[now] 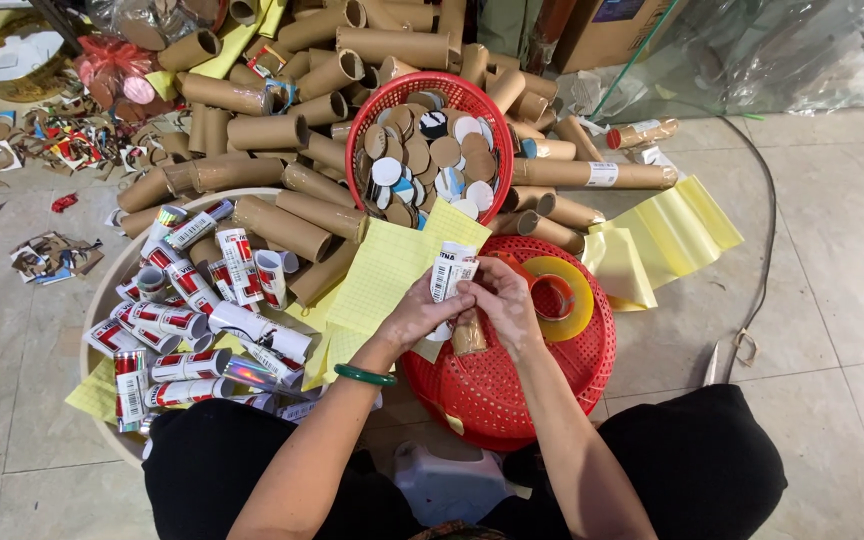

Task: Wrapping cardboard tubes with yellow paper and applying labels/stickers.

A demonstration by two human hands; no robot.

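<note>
While the person sits low on the floor, both hands meet over an upturned red basket (512, 385) that seems to serve as a small workbench between the knees. The left hand (420, 315) and right hand (505, 303) are both closed around one cardboard tube (467, 335), held upright, with a printed label (450, 270) half wrapped around its upper part; fingers pinch the label edge against the tube, probably to keep it square as it goes on. A green bangle (364, 376) sits on the left wrist.

A roll of yellow tape (557, 290) lies on the basket, just beside the right hand, within easy reach. Yellow backing sheets (382, 275) lie beside the left hand, and more are spread to the right. Left of them, a round tray (100, 300) holds finished labelled tubes (192, 320), laid flat and close together.

Farther off, a second red basket (430, 150) is tilted towards the person, full of round cardboard discs, so its contents face the hands. Behind and around it, bare brown tubes (282, 110) are heaped loosely.

Pale tiles make up the floor (832, 250), littered at far left with paper scraps (52, 140). A dark cable (767, 230) trails along the right side.
</note>
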